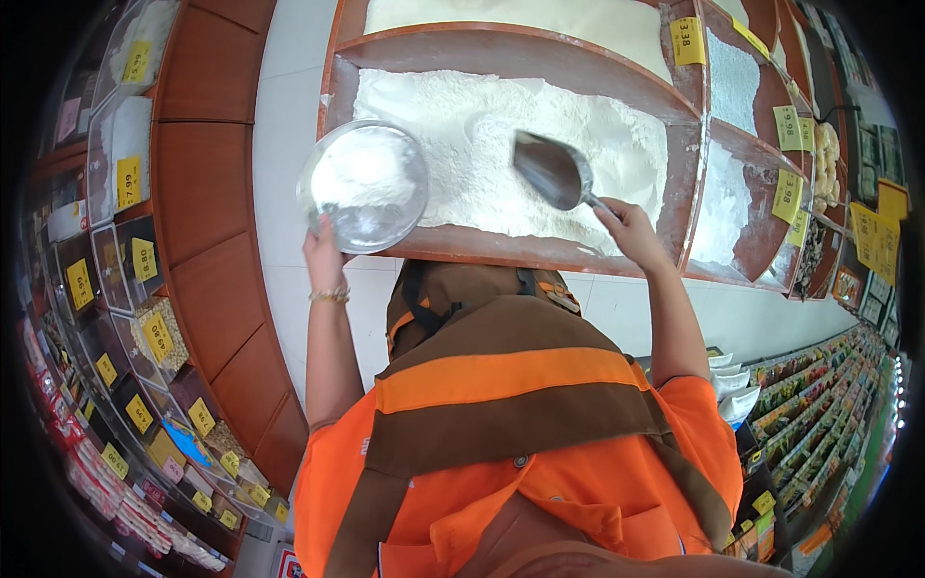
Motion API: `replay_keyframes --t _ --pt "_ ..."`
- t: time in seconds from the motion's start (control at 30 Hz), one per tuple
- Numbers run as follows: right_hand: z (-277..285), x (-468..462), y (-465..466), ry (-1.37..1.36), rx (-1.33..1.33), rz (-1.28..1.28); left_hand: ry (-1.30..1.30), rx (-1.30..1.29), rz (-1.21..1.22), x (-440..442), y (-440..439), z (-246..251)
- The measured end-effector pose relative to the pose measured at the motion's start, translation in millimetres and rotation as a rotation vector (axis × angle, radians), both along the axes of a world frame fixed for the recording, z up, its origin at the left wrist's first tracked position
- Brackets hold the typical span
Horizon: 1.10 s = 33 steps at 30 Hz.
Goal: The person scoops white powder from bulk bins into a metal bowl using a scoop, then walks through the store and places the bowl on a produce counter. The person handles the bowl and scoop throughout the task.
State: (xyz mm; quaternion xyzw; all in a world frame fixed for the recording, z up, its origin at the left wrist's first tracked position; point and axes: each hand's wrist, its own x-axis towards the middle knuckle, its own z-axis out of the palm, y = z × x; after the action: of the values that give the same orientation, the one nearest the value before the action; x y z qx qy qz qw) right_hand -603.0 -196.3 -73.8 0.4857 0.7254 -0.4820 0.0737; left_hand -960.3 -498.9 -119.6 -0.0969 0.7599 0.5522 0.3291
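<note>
My left hand (325,249) grips the near rim of a round metal bowl (372,227), which holds a heap of white powder (365,167). The bowl is over the left end of a reddish-brown wooden bin (459,244). White flour-like powder (470,166) covers much of the bin's floor, with hollows and ridges on its surface. My right hand (627,230) is closed around the handle of a metal scoop (553,170). The scoop is above the powder in the bin, its mouth pointing left, and looks slightly blurred. No powder load can be made out in it.
Behind a wooden divider (520,54), another compartment holds pale powder (513,16). More compartments with yellow price tags (788,195) stand at right. Along the left runs a shelf of clear bins (130,155) above brown cabinet panels (202,173). Packets fill a rack (816,404) at lower right.
</note>
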Motion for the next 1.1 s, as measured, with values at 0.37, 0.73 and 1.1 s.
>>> replay_keyframes --t 0.37,0.73,1.1 --pt "-14.2 -87.4 -69.7 -0.054 0.362 0.732 -0.031 0.053 0.128 -8.2 -50.1 28.5" --pt "-93.5 -214.3 -120.4 0.075 0.493 0.936 -0.014 0.028 0.194 -17.2 -64.6 40.7" --pt "-113.0 -200.2 -86.7 -0.237 0.404 1.056 -0.009 0.102 0.190 -25.8 -79.8 55.3"
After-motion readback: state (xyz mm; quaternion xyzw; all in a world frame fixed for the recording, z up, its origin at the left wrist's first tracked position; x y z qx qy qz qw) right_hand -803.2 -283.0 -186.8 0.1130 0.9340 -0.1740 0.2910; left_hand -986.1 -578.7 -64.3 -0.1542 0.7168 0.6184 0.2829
